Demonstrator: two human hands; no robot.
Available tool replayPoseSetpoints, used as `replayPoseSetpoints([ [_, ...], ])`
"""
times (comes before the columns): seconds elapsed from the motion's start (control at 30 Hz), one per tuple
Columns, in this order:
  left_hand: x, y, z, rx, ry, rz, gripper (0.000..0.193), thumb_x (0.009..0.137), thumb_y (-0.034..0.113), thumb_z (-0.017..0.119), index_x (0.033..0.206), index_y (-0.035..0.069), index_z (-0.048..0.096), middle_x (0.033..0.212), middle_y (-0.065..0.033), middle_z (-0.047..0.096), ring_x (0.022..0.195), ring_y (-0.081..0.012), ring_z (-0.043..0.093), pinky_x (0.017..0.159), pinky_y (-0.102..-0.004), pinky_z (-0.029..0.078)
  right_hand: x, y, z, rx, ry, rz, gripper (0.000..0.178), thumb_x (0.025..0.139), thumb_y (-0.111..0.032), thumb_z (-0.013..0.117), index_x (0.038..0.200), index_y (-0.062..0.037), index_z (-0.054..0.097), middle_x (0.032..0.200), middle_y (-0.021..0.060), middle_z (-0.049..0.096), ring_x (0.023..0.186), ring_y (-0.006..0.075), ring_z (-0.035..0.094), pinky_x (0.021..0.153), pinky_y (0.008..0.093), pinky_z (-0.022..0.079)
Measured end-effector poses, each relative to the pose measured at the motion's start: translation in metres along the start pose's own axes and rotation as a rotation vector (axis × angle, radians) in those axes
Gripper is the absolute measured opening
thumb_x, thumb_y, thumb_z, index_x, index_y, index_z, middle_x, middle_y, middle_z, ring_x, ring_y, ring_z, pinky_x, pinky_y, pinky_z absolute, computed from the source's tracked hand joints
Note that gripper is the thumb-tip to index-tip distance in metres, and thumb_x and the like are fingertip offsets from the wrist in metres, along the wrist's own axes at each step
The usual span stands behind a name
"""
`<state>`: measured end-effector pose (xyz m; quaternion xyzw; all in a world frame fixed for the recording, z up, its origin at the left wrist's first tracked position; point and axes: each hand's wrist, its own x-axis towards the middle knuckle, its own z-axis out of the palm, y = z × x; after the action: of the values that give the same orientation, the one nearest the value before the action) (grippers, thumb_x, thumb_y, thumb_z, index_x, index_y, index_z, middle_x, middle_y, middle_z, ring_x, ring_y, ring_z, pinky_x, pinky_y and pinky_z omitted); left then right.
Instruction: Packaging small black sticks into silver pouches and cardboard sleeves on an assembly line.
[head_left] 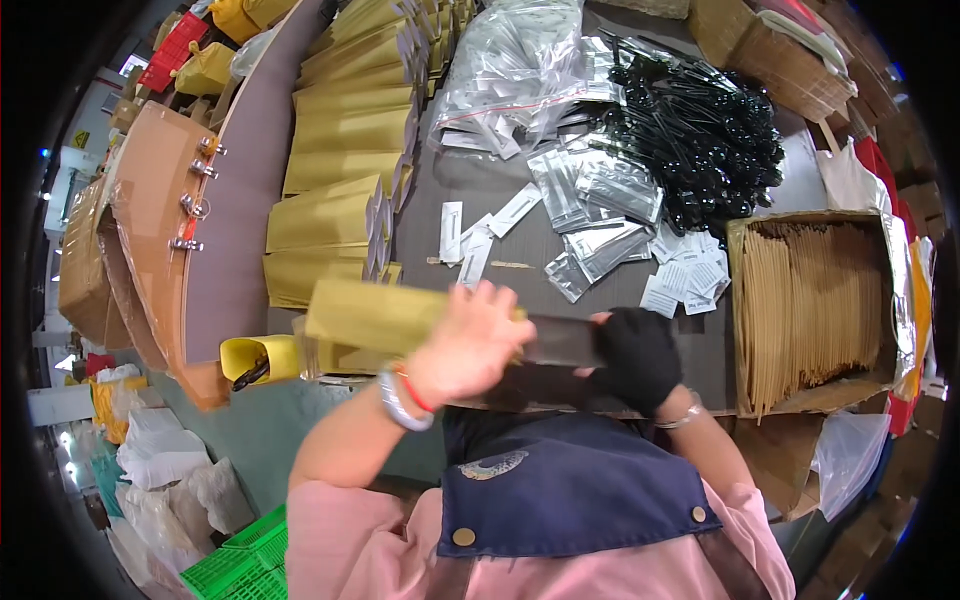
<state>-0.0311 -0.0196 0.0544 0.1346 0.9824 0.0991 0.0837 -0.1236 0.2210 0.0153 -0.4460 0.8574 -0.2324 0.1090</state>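
My left hand [470, 338], bare with a red cord and a pale bangle at the wrist, is closed on a gold-yellow envelope [370, 313], blurred by motion. The envelope lies sideways, reaching left from my fingers over the table's near edge. Opposite it, my right hand [638, 360] wears a black fingerless glove and is closed, fingertips pointing left. A blurred brownish strip [560, 341] spans the space between both hands; I cannot make out what it is. Beyond my left hand, overlapping gold envelopes with lilac flaps [330, 225] run in a long row.
Small white packets [478, 250], silvery sachets [605, 195] and printed paper slips [690, 272] lie on the dark table. Behind them are a clear bag [510, 70] and a heap of glossy black sticks [700, 140]. A carton [742, 330] of kraft envelopes stands right, a yellow cup [232, 350] left.
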Motion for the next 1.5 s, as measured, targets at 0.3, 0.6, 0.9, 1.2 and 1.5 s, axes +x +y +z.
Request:
replayPoseSetpoints([
  [0.3, -0.037, -0.002, 0.057, -0.114, 0.385, -0.637, 0.080, 0.066, 0.042, 0.083, 0.129, 0.003, 0.054, 0.137, -0.0201, 0.044, 0.128, -0.0393, 0.037, 0.108, -0.0487, 0.030, -0.014, -0.001, -0.027, -0.120, 0.051, 0.109, 0.063, 0.058, -0.033, 0.084, 0.111, -0.0104, 0.059, 0.100, 0.0071, 0.060, 0.095, 0.0290, 0.056, 0.087, 0.0419, 0.039],
  [0.6, -0.044, -0.001, 0.083, -0.442, 0.496, -0.688, 0.089, 0.065, 0.040, 0.085, 0.132, -0.004, 0.048, 0.140, -0.0220, 0.042, 0.134, -0.0394, 0.031, 0.111, -0.0529, 0.022, -0.010, 0.001, -0.029, -0.025, -0.087, 0.043, 0.063, 0.063, -0.037, 0.081, 0.116, -0.0103, 0.059, 0.108, 0.0073, 0.059, 0.102, 0.0270, 0.055, 0.094, 0.0456, 0.036],
  [0.9, -0.012, -0.023, 0.070, -0.445, 0.285, -0.565, 0.070, 0.072, 0.028, 0.082, 0.129, 0.000, 0.052, 0.135, -0.0200, 0.051, 0.126, -0.0354, 0.047, 0.106, -0.0460, 0.035, 0.032, -0.021, 0.044, 0.163, 0.052, -0.133, 0.060, 0.073, -0.039, 0.076, 0.122, -0.0101, 0.056, 0.116, 0.0122, 0.057, 0.109, 0.0318, 0.053, 0.095, 0.0453, 0.037],
  [1.2, 0.099, -0.103, 0.084, -0.086, 0.411, -0.425, 0.031, 0.077, 0.022, 0.072, 0.102, 0.006, 0.065, 0.098, -0.0134, 0.059, 0.097, -0.0341, 0.056, 0.083, -0.0441, 0.045, -0.065, 0.094, -0.051, -0.008, 0.608, 0.384, 0.032, 0.079, -0.023, 0.074, 0.106, -0.0080, 0.066, 0.102, 0.0142, 0.064, 0.096, 0.0314, 0.062, 0.085, 0.0368, 0.049],
  [1.5, 0.095, -0.109, 0.066, -0.226, 0.409, -0.384, 0.012, 0.085, 0.005, 0.058, 0.095, 0.000, 0.063, 0.086, -0.0189, 0.061, 0.080, -0.0385, 0.059, 0.071, -0.0447, 0.047, -0.169, 0.233, -0.189, -0.411, 0.646, 1.054, 0.018, 0.086, -0.022, 0.061, 0.094, -0.0070, 0.065, 0.096, 0.0165, 0.066, 0.092, 0.0355, 0.062, 0.083, 0.0421, 0.050],
])
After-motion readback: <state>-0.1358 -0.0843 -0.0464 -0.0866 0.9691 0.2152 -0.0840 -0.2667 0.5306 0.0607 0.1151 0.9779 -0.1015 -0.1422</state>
